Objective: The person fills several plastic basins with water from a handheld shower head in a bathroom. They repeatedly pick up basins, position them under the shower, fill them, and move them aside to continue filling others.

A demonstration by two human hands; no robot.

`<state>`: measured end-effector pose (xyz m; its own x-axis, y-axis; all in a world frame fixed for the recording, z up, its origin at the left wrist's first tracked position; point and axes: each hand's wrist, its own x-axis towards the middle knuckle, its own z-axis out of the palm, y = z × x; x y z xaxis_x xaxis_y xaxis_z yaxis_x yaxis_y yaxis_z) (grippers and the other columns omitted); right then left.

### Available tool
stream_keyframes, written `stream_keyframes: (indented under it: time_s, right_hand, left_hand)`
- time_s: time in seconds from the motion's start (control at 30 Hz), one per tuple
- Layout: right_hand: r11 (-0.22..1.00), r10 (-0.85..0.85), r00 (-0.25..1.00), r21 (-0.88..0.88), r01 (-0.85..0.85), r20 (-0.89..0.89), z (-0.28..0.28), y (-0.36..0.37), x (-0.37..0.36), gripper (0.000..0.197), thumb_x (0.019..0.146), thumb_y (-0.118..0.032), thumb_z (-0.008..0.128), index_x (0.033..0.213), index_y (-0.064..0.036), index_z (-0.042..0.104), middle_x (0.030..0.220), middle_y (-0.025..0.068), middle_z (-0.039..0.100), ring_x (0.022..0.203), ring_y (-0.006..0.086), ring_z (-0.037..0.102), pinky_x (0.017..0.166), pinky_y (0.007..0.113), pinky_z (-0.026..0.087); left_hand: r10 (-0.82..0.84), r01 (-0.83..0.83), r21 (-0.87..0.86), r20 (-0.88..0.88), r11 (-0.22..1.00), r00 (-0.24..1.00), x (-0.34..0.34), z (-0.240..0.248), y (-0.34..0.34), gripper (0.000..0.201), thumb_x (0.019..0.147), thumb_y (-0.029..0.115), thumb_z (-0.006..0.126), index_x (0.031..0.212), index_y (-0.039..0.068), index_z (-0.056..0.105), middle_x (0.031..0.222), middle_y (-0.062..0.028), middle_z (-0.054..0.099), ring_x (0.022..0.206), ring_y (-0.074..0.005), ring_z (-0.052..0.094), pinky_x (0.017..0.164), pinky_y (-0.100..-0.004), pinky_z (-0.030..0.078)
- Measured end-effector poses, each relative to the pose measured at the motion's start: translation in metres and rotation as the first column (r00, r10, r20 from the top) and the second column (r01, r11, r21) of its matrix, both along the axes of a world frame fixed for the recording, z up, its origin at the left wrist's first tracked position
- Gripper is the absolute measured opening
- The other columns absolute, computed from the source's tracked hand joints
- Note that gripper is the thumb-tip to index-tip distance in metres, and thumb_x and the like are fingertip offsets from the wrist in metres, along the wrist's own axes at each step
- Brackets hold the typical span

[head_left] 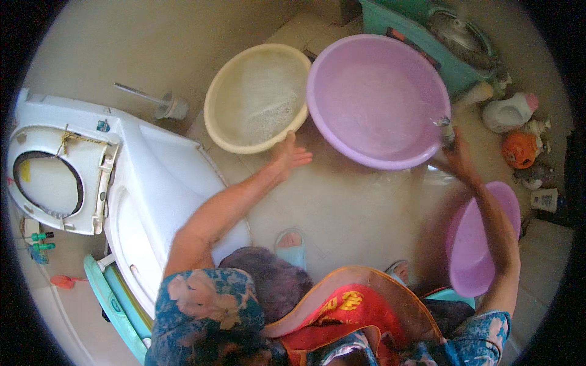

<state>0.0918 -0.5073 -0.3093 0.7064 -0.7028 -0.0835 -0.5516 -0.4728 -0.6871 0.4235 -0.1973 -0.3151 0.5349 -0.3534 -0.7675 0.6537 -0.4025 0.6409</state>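
A cream basin (213, 125) of cloudy, sudsy water stands on the far floor. My left hand (292, 155) is at its near rim, fingers stretched out and apart, holding nothing. To its right is a larger purple basin (366, 160), also with cloudy liquid in it. My right hand (459, 160) is at that basin's right edge, thumb up and fingers curled against its side; some fingers are in shadow. Just above the thumb, a small shiny metallic thing (444, 124) shows at the rim; its kind is unclear.
A smaller purple basin (473, 256) leans by my right forearm. A white toilet-like fixture (131, 146) with a raised seat fills the left side. A teal tub (390, 23) stands at the back. A white jug (510, 113) and an orange container (519, 150) line the right wall.
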Motion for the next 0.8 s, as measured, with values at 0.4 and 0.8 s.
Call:
stream_keyframes:
  time_s: [0.4, 0.8]
  right_hand:
    - [1.0, 0.005, 0.992, 0.008, -0.004, -0.125, 0.025, 0.016, -0.001, 0.039, 0.074, 0.001, 0.053, 0.111, -0.0027, 0.04, 0.093, 0.0258, 0.06, 0.088, 0.0434, 0.058, 0.074, 0.048, 0.045]
    - [0.994, -0.019, 0.991, -0.112, 0.004, -0.132, 0.018, 0.011, -0.002, 0.038, 0.075, 0.001, 0.056, 0.108, -0.0022, 0.039, 0.095, 0.0264, 0.059, 0.091, 0.0438, 0.057, 0.073, 0.048, 0.044]
  left_hand:
    - [0.547, -0.705, -0.434, -0.444, 0.561, 0.709, 0.017, -0.024, 0.006, 0.044, 0.099, 0.025, 0.023, 0.129, -0.007, 0.02, 0.128, -0.033, 0.032, 0.117, -0.0454, 0.04, 0.099, -0.0585, 0.034]
    - [0.363, -0.272, -0.371, 0.203, 0.888, 0.909, 0.067, -0.048, 0.097, 0.043, 0.098, 0.025, 0.029, 0.125, -0.008, 0.029, 0.127, -0.0282, 0.038, 0.114, -0.0391, 0.044, 0.095, -0.0517, 0.041]
